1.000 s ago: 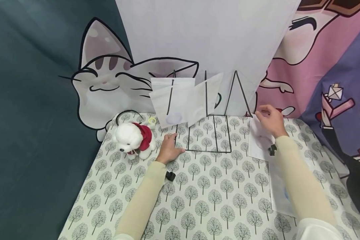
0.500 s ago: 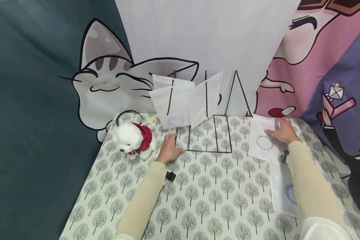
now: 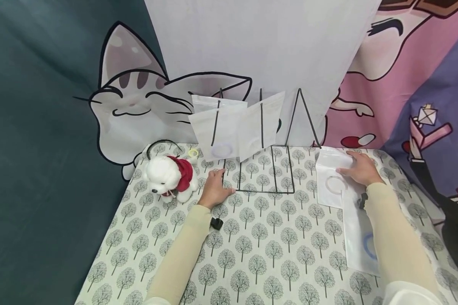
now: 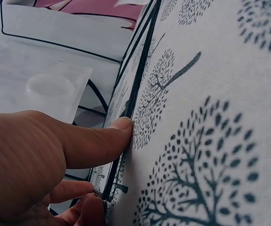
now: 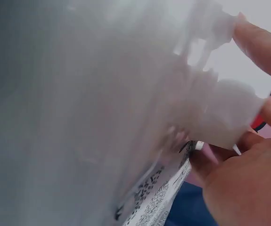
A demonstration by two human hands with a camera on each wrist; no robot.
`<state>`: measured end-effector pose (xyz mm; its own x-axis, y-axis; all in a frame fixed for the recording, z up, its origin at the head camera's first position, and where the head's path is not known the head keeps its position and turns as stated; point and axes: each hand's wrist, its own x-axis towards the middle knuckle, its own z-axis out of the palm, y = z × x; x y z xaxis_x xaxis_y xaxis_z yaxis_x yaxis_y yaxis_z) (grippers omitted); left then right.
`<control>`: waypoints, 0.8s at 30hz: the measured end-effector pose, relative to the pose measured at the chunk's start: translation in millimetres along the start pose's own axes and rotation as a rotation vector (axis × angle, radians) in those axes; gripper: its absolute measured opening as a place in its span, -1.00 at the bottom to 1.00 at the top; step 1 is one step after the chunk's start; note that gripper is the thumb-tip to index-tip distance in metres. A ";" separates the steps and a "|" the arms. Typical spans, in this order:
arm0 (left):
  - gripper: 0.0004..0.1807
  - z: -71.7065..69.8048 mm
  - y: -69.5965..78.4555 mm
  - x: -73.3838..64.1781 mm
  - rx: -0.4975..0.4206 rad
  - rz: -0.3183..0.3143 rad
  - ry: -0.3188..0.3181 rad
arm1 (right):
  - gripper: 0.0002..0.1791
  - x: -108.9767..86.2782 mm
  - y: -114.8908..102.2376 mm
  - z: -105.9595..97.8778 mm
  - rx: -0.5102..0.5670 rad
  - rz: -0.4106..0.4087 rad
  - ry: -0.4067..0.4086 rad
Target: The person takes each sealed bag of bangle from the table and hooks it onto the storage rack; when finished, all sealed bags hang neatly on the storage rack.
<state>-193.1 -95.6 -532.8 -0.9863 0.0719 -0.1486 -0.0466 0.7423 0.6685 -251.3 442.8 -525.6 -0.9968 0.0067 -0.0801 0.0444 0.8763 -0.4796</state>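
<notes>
My left hand point(image 3: 215, 189) grips the front left corner of a black wire rack point(image 3: 265, 192), thumb on the front wire; the left wrist view shows the thumb point(image 4: 100, 143) against it. Frosted bags point(image 3: 219, 135) stand between the rack's triangular dividers, one showing a pale purple ring. On the right, my right hand point(image 3: 360, 168) pinches the right edge of a frosted zip bag point(image 3: 326, 190) holding a pale ring point(image 3: 336, 185). In the right wrist view this bag point(image 5: 215, 108) runs between thumb and fingers, blurred. Below it lies another frosted bag point(image 3: 356, 237) with a blue ring.
A white plush dog point(image 3: 164, 176) in a red hoodie stands left of the rack. Behind it lie a black toothed headband point(image 3: 156, 144) and a yellow ring point(image 3: 193, 153). The tablecloth point(image 3: 252, 254) has printed trees. A printed curtain point(image 3: 271, 42) hangs behind the table.
My right hand has moved from the zip bag's upper left part to its right edge and now pinches it. The bags in the rack swayed slightly. My left hand has stayed put.
</notes>
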 end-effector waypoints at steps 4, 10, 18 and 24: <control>0.05 -0.8 1.0 -0.8 0.001 -0.005 -0.003 | -0.04 -0.1 -4.1 -1.9 0.045 -0.020 0.061; 0.05 -1.0 1.0 -0.7 0.006 -0.006 0.004 | -0.27 -4.8 -12.1 -8.0 0.148 -0.017 0.108; 0.06 -0.7 -0.7 0.0 0.020 0.000 0.009 | -0.42 -24.4 -35.1 -18.5 0.307 -0.020 0.196; 0.05 0.1 0.8 -0.3 0.025 0.005 0.000 | -0.46 -38.8 -51.9 -24.9 0.374 -0.015 0.281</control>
<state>-192.8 -94.9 -532.2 -0.9865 0.0760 -0.1451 -0.0374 0.7580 0.6511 -216.6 409.1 -475.8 -0.9747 0.1708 0.1440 -0.0003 0.6436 -0.7653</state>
